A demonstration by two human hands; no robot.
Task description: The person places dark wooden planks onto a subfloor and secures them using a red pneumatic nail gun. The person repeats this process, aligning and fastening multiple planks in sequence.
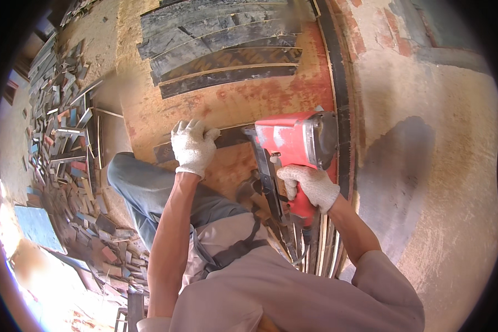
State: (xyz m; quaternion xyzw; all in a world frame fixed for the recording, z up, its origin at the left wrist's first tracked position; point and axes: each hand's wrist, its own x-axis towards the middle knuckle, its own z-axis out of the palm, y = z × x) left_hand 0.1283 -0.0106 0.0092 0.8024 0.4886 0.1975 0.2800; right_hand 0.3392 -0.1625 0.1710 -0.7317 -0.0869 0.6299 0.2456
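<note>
My right hand [314,189], in a white knit glove, is wrapped round the handle of a red nail gun [282,138]. The tool's black nose rests at or just above the right part of a dark wooden strip [232,137]. My left hand [193,145], gloved likewise, is curled over the strip's left part, its thumb pointing right along it. The strip lies across a reddish-brown plywood panel [232,102]. The nail gun's body hides the strip's right end, and the underside of my left fingers cannot be seen.
Beyond, several dark boards [221,50] lie side by side on the panel. A long dark batten [342,94] edges its right side. Scrap wood [66,149] is heaped at left. Long strips [327,249] stand under my right forearm. A concrete wall or floor surface [442,166] is at right.
</note>
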